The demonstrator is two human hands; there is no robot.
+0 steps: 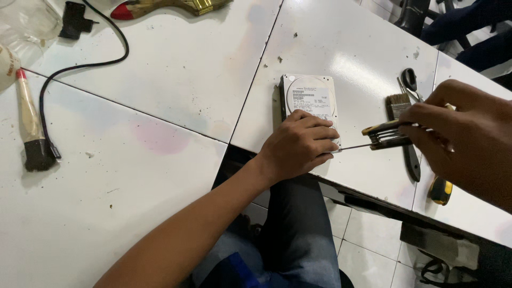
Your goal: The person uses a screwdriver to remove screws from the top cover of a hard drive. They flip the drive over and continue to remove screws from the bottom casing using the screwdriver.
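1. Far left: clear plastic container (29,24) at the table corner, partly cut off by the frame edge.
2. Left: paint brush (31,125) with pale handle, red tip and black bristles, lying flat on the white table (133,186), bristles toward the near side.
3. Just right of it: black cable (80,66) loops from a black plug block (74,20) at the far edge down to a connector beside the brush bristles.
4. Far edge, centre-left: gold and red object (170,6), only partly in frame, can't tell what it is.
5. Centre: hard drive (309,104), silver with white label up, flat on the second table panel, near its front edge. This is the work piece.
6. Left hand (298,146) lies palm-down over the near end of the drive, fingers curled on it, pressing it to the table. Near half of the drive hidden under the hand.
7. Thin metal bit runs from the folding key tool (386,134) (yellow and black) to the drive's near right corner, right at the left fingertips.
8. Right hand (464,136) grips the folding tool, fingers clenched round its body, held above the table.
9. Under and behind the tool: small brush (397,104), scissors (409,80) with black loop handles, dark flat tool (413,162), all on the table.
10. Near right: yellow and black handle (441,189) near the table's front edge.
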